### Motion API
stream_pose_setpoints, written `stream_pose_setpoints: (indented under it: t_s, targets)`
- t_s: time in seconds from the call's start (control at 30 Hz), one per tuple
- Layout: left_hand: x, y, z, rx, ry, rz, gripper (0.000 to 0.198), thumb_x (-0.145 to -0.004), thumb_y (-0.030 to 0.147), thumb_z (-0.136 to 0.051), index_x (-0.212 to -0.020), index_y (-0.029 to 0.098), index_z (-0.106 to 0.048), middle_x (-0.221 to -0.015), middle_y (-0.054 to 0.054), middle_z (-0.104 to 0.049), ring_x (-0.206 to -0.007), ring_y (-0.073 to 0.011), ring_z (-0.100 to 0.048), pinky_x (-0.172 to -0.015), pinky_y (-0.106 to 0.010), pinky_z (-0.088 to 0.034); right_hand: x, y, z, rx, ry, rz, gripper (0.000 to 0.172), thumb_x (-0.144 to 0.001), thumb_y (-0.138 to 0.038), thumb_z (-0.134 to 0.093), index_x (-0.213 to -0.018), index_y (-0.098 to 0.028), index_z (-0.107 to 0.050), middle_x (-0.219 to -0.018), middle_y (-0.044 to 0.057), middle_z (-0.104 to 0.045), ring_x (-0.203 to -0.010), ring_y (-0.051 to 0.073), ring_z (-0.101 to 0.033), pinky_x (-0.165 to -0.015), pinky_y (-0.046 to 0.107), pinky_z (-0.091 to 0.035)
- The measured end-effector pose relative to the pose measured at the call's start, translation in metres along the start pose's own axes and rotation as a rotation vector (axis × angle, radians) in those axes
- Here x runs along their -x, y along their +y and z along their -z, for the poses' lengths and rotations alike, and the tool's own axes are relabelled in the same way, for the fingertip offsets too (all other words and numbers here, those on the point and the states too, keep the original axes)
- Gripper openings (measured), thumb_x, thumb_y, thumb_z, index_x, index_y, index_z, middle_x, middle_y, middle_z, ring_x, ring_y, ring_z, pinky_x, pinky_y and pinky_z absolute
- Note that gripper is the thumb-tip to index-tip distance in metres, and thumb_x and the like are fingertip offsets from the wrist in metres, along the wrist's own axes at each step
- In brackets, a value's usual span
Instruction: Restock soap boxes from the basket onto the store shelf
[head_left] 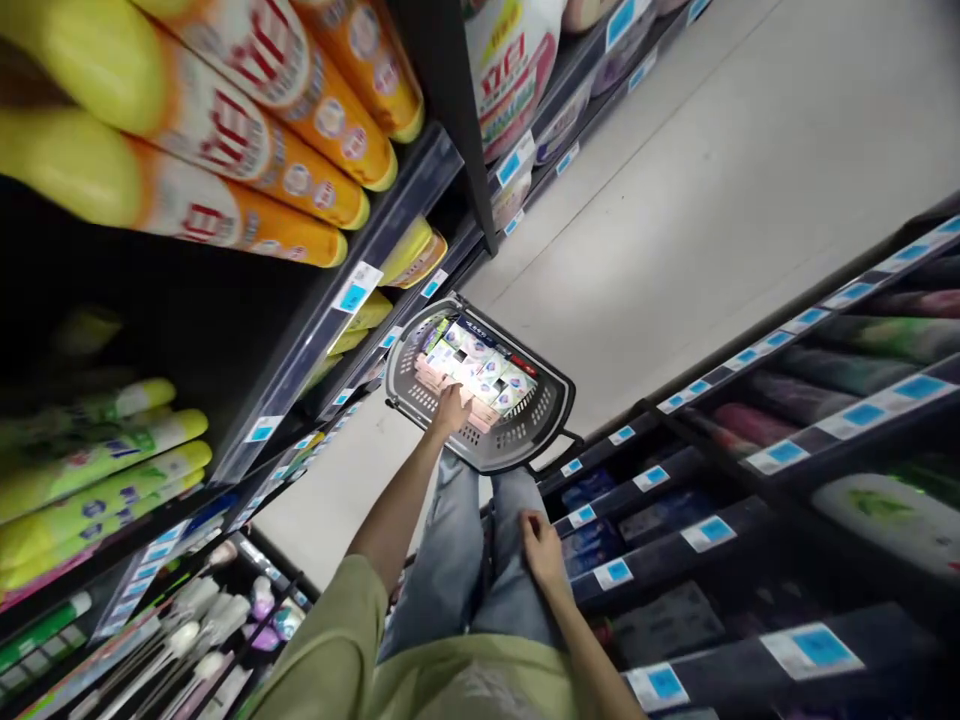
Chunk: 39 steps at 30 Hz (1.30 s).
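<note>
My left hand (451,410) reaches into a grey shopping basket (559,400) and is closed on the near edge of a pink-and-white multipack (486,375). The pack has blue printed shapes, a dark band on its far side and a small red patch; its kind cannot be made out. A bit of green-and-yellow packaging (436,335) shows beside it. Below the basket, at my right thigh, my right hand (541,545) hangs with its fingers curled in and nothing visible in them.
Orange bottles with yellow caps (247,150) fill a shelf at upper left, with yellow-green bottles (105,480) lower down. Long-handled brushes (187,640) hang at lower left. Right-hand shelves with price tags (787,455) run close to the basket. Pale floor (675,200) stretches ahead.
</note>
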<state>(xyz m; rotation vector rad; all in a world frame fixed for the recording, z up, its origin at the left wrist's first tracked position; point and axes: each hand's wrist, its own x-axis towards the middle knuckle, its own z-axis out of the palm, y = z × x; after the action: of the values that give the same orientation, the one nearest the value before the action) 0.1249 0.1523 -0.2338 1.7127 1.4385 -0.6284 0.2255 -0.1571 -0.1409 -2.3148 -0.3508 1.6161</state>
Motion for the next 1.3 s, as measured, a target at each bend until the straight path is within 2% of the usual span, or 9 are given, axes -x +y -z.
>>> stream_pose_setpoints:
  t_s: [0.1,0.17,0.27,0.47,0.63,0.77,0.93,1.17,1.3]
  targets:
    - [-0.044,-0.004,-0.018,-0.006,0.017,0.014,0.057,-0.087,0.022,-0.065,-0.139,0.008,-0.046,-0.144,-0.022,-0.053,-0.140,-0.0324,-0.045,-0.118,-0.044,-0.037,-0.019,0.004,-0.009,0.108,0.038,-0.029,0.041,-0.091,-0.045,-0.040,-0.096,-0.018,-0.071,-0.099,0.014,-0.076,-0.097,0.029,-0.069,-0.087,0.037,-0.049]
    - [-0.070,-0.007,-0.029,-0.011,0.014,0.023,0.062,-0.086,0.023,-0.068,-0.140,0.007,-0.044,-0.144,-0.023,-0.052,-0.139,-0.0337,-0.046,-0.117,-0.044,-0.038,-0.029,0.004,-0.012,0.261,0.055,-0.062,0.039,-0.094,-0.042,-0.038,-0.096,-0.019,-0.070,-0.090,0.012,-0.075,-0.087,0.027,-0.070,-0.076,0.034,-0.047]
    - [-0.104,-0.011,-0.047,-0.022,0.006,0.037,0.068,-0.083,0.023,-0.072,-0.141,0.004,-0.041,-0.143,-0.026,-0.052,-0.139,-0.0354,-0.046,-0.116,-0.045,-0.038,-0.042,0.003,-0.013,0.472,0.064,-0.095,0.037,-0.098,-0.038,-0.037,-0.097,-0.018,-0.068,-0.076,0.010,-0.072,-0.069,0.024,-0.067,-0.062,0.030,-0.036]
    - [-0.151,-0.016,-0.086,-0.044,0.055,0.060,0.072,-0.083,0.024,-0.073,-0.141,0.004,-0.036,-0.143,-0.027,-0.049,-0.140,-0.0375,-0.041,-0.116,-0.046,-0.036,-0.061,0.005,-0.013,0.606,0.100,-0.123,0.029,-0.099,-0.030,-0.041,-0.098,-0.016,-0.066,-0.065,0.008,-0.069,-0.054,0.018,-0.056,-0.058,0.029,-0.022]
    - [-0.165,-0.018,-0.099,-0.035,0.152,0.086,0.064,-0.084,0.027,-0.073,-0.134,0.008,-0.039,-0.132,-0.024,-0.058,-0.130,-0.0352,-0.052,-0.110,-0.045,-0.043,-0.063,0.004,-0.017,0.569,0.116,-0.093,0.029,-0.097,-0.030,-0.042,-0.096,-0.016,-0.067,-0.062,0.006,-0.065,-0.053,0.017,-0.052,-0.058,0.028,-0.020]
    - [-0.176,-0.023,-0.095,-0.035,0.092,0.089,0.066,-0.083,0.028,-0.076,-0.133,0.009,-0.037,-0.127,-0.023,-0.061,-0.121,-0.0354,-0.060,-0.105,-0.045,-0.047,-0.064,0.004,-0.018,0.556,0.126,-0.085,0.030,-0.097,-0.031,-0.042,-0.095,-0.016,-0.068,-0.060,0.006,-0.064,-0.052,0.017,-0.050,-0.058,0.028,-0.020]
    - [-0.186,-0.031,-0.089,0.009,0.054,0.023,0.076,-0.082,0.027,-0.077,-0.140,0.009,-0.032,-0.130,-0.023,-0.059,-0.122,-0.0354,-0.060,-0.103,-0.045,-0.048,-0.067,0.006,-0.016,0.584,0.128,-0.057,0.028,-0.097,-0.029,-0.043,-0.095,-0.015,-0.067,-0.059,0.004,-0.062,-0.050,0.015,-0.047,-0.058,0.027,-0.019]
    - [-0.178,-0.029,-0.084,-0.085,0.072,0.090,0.070,-0.082,0.035,-0.075,-0.136,0.012,-0.038,-0.118,-0.019,-0.066,-0.111,-0.0366,-0.066,-0.093,-0.044,-0.053,-0.068,0.004,-0.018,0.595,0.130,-0.041,0.026,-0.097,-0.028,-0.044,-0.093,-0.016,-0.067,-0.059,0.004,-0.061,-0.051,0.015,-0.048,-0.057,0.027,-0.018]
    - [-0.170,-0.018,-0.084,-0.197,0.094,0.028,0.072,-0.078,0.032,-0.077,-0.135,0.010,-0.039,-0.123,-0.023,-0.063,-0.116,-0.0385,-0.062,-0.094,-0.044,-0.053,-0.066,0.004,-0.022,0.609,0.143,-0.010,0.027,-0.097,-0.029,-0.044,-0.093,-0.016,-0.067,-0.059,0.004,-0.061,-0.051,0.015,-0.049,-0.057,0.027,-0.018]
